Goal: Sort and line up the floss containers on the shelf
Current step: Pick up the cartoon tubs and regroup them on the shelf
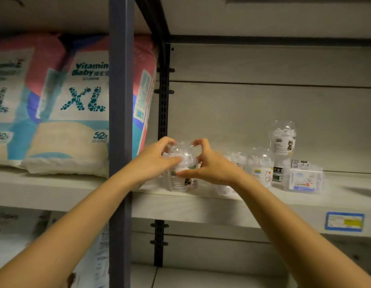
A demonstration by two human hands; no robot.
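The floss container [181, 180] at the left end of the shelf [201, 206] is mostly covered. The left hand [157, 157] and the right hand [210, 164] both curl round its clear domed top, fingers on the dome and thumbs on the front, so only the label below and a little of the dome show. I cannot tell if it is one tall container or two stacked ones. Its base seems to stand on the board, close to the black slotted upright [164, 100].

Behind the right wrist a second container [232, 157] is largely hidden. To the right of it stands a container with a cat label [260, 170], then a stacked pair [283, 142] that rises higher than the rest. Just beside the pair a flat clear box [305, 179] lies near the shelf front. The small print on all of them is blurred.

The left forearm passes in front of a grey post [121, 121], which cuts the view of the diaper packs [76, 100] marked XL on the neighbouring shelf. A blue price tag [344, 221] sits on the shelf edge at the right. Both arms are cut off by the lower border.
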